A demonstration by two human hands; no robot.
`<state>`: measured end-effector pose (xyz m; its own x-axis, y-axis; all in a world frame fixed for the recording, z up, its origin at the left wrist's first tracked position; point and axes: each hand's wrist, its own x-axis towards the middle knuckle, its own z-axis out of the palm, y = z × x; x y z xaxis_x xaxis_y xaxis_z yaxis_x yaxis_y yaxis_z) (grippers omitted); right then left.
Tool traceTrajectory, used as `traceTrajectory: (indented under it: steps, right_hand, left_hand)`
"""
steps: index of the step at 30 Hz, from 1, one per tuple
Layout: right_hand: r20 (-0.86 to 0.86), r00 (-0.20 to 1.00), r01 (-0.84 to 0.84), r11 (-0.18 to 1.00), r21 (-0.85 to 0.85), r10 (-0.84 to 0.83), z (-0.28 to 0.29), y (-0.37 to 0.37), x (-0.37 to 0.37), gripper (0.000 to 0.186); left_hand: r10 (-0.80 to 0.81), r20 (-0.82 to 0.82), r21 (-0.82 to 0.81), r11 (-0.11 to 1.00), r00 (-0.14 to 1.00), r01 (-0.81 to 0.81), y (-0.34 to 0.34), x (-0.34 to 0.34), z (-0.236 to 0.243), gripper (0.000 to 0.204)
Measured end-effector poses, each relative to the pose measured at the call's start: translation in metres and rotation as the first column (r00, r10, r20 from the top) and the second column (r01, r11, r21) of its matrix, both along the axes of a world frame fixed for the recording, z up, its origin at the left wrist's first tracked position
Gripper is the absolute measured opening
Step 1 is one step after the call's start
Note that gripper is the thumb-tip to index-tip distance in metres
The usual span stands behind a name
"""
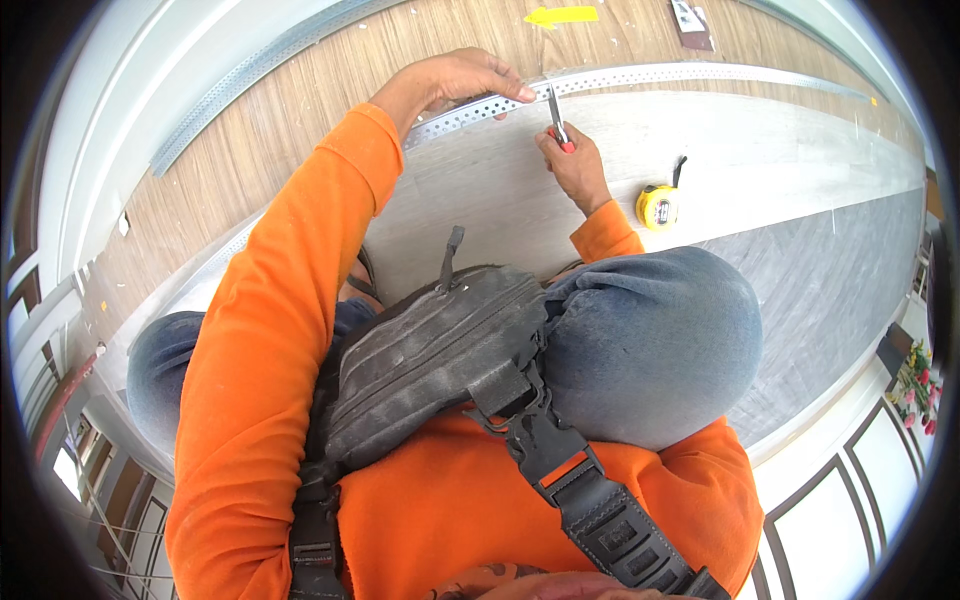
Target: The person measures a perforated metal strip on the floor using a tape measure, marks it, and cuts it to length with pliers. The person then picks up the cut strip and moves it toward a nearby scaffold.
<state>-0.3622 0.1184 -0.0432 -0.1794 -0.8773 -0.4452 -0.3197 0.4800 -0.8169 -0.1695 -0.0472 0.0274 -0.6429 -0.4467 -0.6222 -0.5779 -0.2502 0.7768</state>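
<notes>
What is inside the black bag [430,360] cannot be seen. Ahead of it, the left hand [462,80] pinches the perforated metal strip [650,73], which runs left to right; the right hand [578,170] grips red-handled snips [557,118], tip pointing away.

A yellow arrow [562,16] on the floor [330,75] points left; the tape measure [648,196] bears an illegible label [662,210].

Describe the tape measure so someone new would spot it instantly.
Start at the bent denim knee on the person's right. Just beyond it, right of the right hand gripping a red-handled tool, the tape measure lies on pale boards. Its chunky yellow case has a black strap, unlike the flat yellow arrow.
</notes>
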Motion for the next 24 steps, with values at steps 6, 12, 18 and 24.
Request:
traceTrajectory:
  steps: [6, 12, 18, 24]
  right_hand:
    - [-0.005, 1.000, -0.005, 1.000, -0.006, 0.005, 0.003, 0.000, 0.002, 0.033]
    - [-0.006, 1.000, -0.004, 1.000, 0.006, 0.004, 0.006, 0.000, 0.000, 0.033]
    - [-0.016, 1.000, -0.010, 1.000, 0.014, 0.010, 0.008, -0.001, 0.001, 0.033]
    - [-0.022, 1.000, -0.015, 1.000, 0.023, 0.015, 0.009, -0.001, 0.000, 0.034]
  left_hand:
    - [0.006, -0.027, -0.022, 1.000, 1.000, -0.006, 0.001, 0.001, -0.002, 0.064]
    - [-0.006, -0.028, -0.053, 0.999, 1.000, 0.004, 0.001, 0.000, -0.001, 0.063]
    - [0.005, -0.018, -0.090, 0.996, 1.000, -0.007, 0.003, 0.001, -0.005, 0.063]
    - [-0.001, 0.005, -0.062, 0.998, 1.000, 0.002, 0.001, 0.000, -0.007, 0.066]
